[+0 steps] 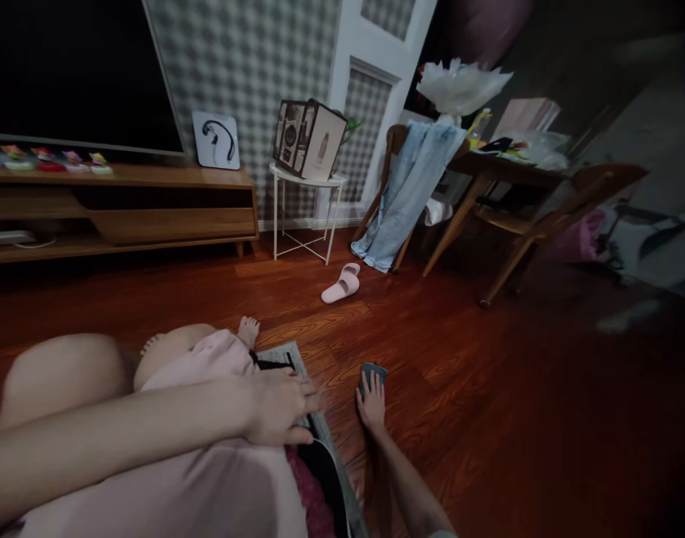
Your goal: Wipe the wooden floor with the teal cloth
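My right hand (pixel 371 407) reaches down to the wooden floor, its fingers stretched out over a small, flat, blue-grey object (pixel 374 368). The top edge of that object shows beyond the fingertips; its kind I cannot make out. Across my lap extends my left forearm. My left hand (pixel 278 407) is open, slightly blurred, with fingers apart and palm down, and holds nothing I can see. Beneath and beside it are pale pink clothing (pixel 208 486) and the grey, black-striped edge of a mat (pixel 297 362). Dark red fabric (pixel 308 493) shows below the left hand.
Pink slippers (pixel 342 286) lie ahead on the floor (pixel 459 359). Beyond them, a white side table (pixel 308 177) bears a printed box (pixel 314 140). A wooden TV cabinet (pixel 179 224) stands left. Jeans (pixel 414 179) hang over a chair by the cluttered dining table (pixel 499 168).
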